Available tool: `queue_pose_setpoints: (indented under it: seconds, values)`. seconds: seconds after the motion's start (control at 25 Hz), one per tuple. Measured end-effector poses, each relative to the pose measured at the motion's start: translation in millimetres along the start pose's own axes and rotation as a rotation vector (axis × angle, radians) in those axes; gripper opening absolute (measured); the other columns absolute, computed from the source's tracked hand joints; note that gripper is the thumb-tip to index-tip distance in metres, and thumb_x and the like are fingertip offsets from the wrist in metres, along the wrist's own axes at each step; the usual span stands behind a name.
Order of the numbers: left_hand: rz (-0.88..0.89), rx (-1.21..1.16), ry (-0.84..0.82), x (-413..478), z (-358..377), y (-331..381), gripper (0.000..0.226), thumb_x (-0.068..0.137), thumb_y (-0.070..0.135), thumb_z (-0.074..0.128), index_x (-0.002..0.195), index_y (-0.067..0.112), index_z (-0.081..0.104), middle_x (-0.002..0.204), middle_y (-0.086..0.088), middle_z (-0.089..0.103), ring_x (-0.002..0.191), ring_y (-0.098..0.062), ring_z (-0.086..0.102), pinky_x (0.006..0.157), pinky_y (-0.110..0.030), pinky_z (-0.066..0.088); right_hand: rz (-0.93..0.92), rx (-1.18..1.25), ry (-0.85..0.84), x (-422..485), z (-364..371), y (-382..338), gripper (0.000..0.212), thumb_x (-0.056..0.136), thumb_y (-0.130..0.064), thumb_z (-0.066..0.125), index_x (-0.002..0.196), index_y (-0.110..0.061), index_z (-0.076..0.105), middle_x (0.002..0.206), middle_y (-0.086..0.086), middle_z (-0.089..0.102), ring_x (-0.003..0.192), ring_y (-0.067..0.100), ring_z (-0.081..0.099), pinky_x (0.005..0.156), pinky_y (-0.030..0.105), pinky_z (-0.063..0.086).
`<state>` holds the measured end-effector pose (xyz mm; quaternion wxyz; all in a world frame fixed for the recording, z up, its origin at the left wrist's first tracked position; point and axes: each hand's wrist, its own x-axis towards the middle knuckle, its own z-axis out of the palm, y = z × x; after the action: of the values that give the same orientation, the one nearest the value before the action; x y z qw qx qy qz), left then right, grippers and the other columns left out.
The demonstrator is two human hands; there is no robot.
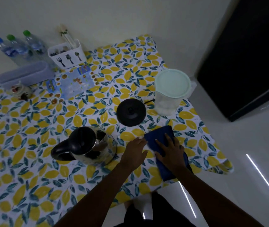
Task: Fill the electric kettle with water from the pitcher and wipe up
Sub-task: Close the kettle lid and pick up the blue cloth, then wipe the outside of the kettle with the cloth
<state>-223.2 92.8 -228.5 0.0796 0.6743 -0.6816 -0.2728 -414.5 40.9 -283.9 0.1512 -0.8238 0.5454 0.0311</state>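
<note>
A steel electric kettle (89,146) with a black lid and handle stands on the lemon-print tablecloth (32,177), off its round black base (131,112). Behind the base to the right stands a clear pitcher (171,92) with a pale green lid on. A dark blue cloth (158,136) lies flat near the table's right edge. My right hand (169,151) presses flat on the cloth, fingers spread. My left hand (135,149) rests on the table just left of the cloth, touching its edge, between cloth and kettle.
At the back left stand three water bottles (19,46), a white cutlery holder (66,54), a lavender box (24,74), a small jar (19,90) and a printed mat (71,82). A black cabinet (245,54) stands right. The base's cord (149,101) runs toward the pitcher.
</note>
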Motion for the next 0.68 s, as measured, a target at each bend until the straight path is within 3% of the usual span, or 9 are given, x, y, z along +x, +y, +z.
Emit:
queue_pose_setpoints:
  seconds: [0.12, 0.24, 0.36, 0.48, 0.68]
  values:
    - [-0.013, -0.036, 0.027, -2.6, -0.3, -0.1, 0.046, 0.096, 0.029, 0.051, 0.136, 0.008, 0.047, 0.145, -0.013, 0.046, 0.139, -0.031, 0.034, 0.116, -0.045, 0.026, -0.044, 0.052, 0.024, 6.8, 0.7, -2.6, 0.054, 0.070, -0.036, 0.079, 0.121, -0.030, 0.063, 0.131, 0.016, 0.057, 0.109, 0.047, 0.051, 0.073, 0.057, 0.051]
    - [-0.029, -0.050, 0.096, -10.6, -6.7, -2.7, 0.047, 0.093, 0.030, 0.047, 0.134, 0.007, 0.050, 0.140, -0.013, 0.052, 0.134, -0.033, 0.040, 0.114, -0.044, 0.028, -0.082, 0.077, 0.026, 9.2, 3.4, -6.6, 0.049, 0.063, -0.017, 0.086, 0.109, -0.020, 0.070, 0.118, 0.019, 0.064, 0.093, 0.047, 0.056, 0.063, 0.051, 0.056]
    - [-0.024, -0.039, 0.213, -21.1, -18.1, -8.2, 0.043, 0.092, 0.031, 0.045, 0.127, 0.008, 0.057, 0.130, -0.014, 0.060, 0.124, -0.033, 0.052, 0.107, -0.047, 0.039, -0.055, 0.229, 0.048, 8.6, -2.9, -6.4, 0.040, 0.072, -0.013, 0.075, 0.112, -0.019, 0.068, 0.123, 0.019, 0.061, 0.097, 0.047, 0.053, 0.072, 0.051, 0.053]
    - [-0.036, -0.023, 0.328, -39.5, -36.2, -18.0, 0.047, 0.093, 0.036, 0.037, 0.127, 0.011, 0.057, 0.130, -0.011, 0.059, 0.123, -0.030, 0.052, 0.104, -0.047, 0.043, -0.054, 0.383, 0.122, 3.9, -18.8, -16.2, 0.038, 0.081, -0.027, 0.050, 0.116, -0.022, 0.065, 0.131, 0.015, 0.056, 0.102, 0.042, 0.050, 0.084, 0.048, 0.046]
    - [0.025, -0.026, 0.495, -72.7, -77.2, -22.5, 0.039, 0.097, 0.028, 0.046, 0.133, 0.016, 0.050, 0.138, -0.004, 0.052, 0.129, -0.018, 0.043, 0.108, -0.029, 0.031, -0.115, 0.598, 0.242, 3.0, -64.2, -70.0, 0.039, 0.085, -0.011, 0.060, 0.121, -0.022, 0.062, 0.138, 0.012, 0.048, 0.119, 0.035, 0.044, 0.099, 0.047, 0.039]
